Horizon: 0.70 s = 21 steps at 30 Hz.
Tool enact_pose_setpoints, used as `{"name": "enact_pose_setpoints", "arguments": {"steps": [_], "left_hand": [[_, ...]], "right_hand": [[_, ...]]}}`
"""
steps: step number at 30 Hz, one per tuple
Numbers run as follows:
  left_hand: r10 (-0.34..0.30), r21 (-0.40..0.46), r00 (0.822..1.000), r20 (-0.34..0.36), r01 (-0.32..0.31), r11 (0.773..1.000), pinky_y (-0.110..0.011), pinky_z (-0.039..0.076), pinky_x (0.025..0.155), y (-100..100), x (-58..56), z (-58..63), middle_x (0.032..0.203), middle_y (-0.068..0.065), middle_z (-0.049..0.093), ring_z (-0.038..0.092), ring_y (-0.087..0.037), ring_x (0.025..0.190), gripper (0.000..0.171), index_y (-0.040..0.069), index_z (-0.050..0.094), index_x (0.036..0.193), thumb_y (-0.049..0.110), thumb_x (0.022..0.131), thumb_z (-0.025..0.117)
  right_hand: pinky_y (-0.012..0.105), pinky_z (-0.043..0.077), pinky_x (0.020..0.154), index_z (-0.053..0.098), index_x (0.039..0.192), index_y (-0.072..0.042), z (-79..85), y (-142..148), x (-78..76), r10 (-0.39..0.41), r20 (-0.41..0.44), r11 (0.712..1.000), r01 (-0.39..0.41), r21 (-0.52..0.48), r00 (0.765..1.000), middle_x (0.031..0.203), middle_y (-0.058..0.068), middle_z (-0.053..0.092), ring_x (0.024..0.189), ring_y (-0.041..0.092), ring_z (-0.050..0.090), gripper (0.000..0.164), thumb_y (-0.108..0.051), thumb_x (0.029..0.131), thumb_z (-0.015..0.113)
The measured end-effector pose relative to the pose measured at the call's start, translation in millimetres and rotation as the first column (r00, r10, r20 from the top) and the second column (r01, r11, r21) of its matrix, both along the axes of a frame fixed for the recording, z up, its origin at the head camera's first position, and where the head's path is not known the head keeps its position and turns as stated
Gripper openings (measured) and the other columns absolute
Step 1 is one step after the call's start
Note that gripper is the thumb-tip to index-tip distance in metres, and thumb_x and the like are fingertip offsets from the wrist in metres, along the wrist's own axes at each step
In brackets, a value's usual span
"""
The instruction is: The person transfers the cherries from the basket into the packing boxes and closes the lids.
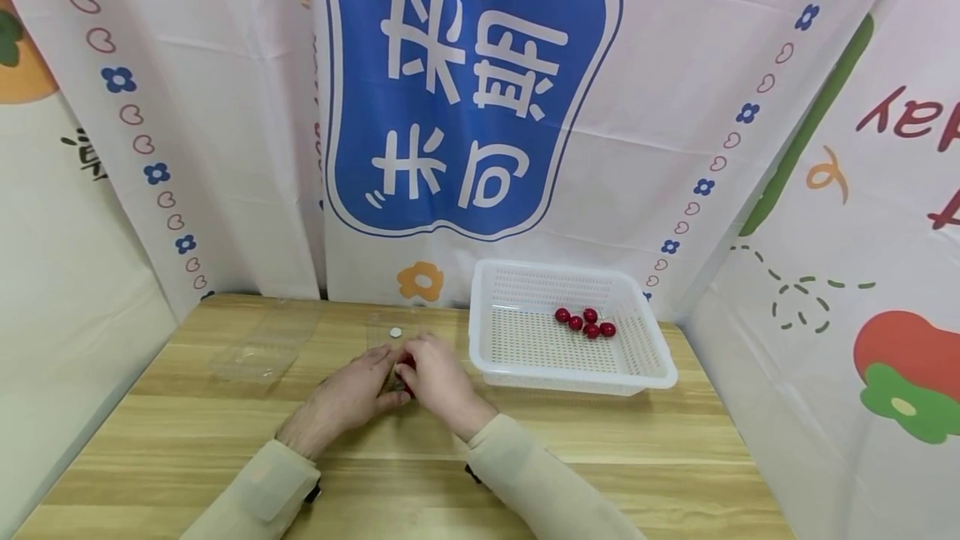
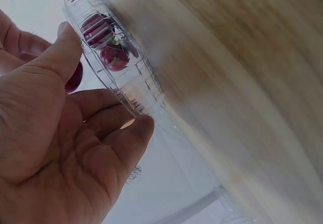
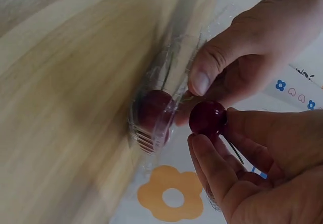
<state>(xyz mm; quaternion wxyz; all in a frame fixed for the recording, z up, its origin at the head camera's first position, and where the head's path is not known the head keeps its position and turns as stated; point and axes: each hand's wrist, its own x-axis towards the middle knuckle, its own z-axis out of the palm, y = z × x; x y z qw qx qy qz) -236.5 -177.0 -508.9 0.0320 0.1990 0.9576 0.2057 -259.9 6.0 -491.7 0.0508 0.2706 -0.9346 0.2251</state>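
first, from the head, find left hand (image 1: 354, 390) and right hand (image 1: 441, 377) close together, left of a white basket (image 1: 573, 377) of loose cherries (image 1: 591, 317). at left wrist, see left hand gripping a clear box (image 2: 149, 78) by its rim, best held steady; note boxed cherries (image 2: 115, 58), obscured from above. at right wrist, see right hand pinching one cherry (image 3: 207, 117) just beside that box, best eased in lightly; spot its stem (image 3: 235, 152), unseen elsewhere.

Free room at near right over the table (image 1: 667, 457), white basket (image 1: 577, 380) beyond and cherry-holding clear box (image 2: 137, 78) leftward as barriers.
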Motion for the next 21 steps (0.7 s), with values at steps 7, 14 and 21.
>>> {"name": "enact_pose_setpoints", "arguments": {"steps": [7,14,21], "left_hand": [[-0.012,0.002,0.999,-0.043,0.012,1.0,-0.075,0.053,0.13,0,0.3,-0.9,0.17,-0.044,0.054,0.056,-0.063,0.159,0.081,-0.007,0.058,0.166,0.044,0.109,0.085],[0.003,-0.008,1.0,-0.02,-0.003,1.0,-0.074,0.052,0.131,1,-0.7,-1.5,0.172,-0.042,0.054,0.055,-0.062,0.161,0.08,-0.007,0.058,0.167,0.042,0.11,0.085],[0.016,-0.032,0.999,0.035,-0.015,0.999,-0.071,0.047,0.137,1,-0.9,0.3,0.176,-0.042,0.049,0.05,-0.06,0.166,0.087,-0.017,0.052,0.167,0.042,0.111,0.082]], "right_hand": [[0.018,0.063,0.086,0.086,0.107,-0.012,-5.3,0,-1.1,0.008,0.0,1.0,-0.008,0.02,1.0,0.108,0.001,0.082,0.101,0.011,0.074,0.005,-0.012,0.111,0.083],[0.021,0.068,0.089,0.087,0.12,-0.007,-3.1,0,-0.7,0.009,0.007,0.999,-0.01,0.044,1.0,0.116,0.005,0.086,0.108,0.016,0.08,0.011,-0.009,0.112,0.08],[0.032,0.072,0.097,0.084,0.127,-0.007,15.0,6,-0.2,-0.02,0.01,1.0,0.02,0.013,1.0,0.128,0.01,0.086,0.12,0.022,0.082,0.015,-0.006,0.113,0.077]]}}
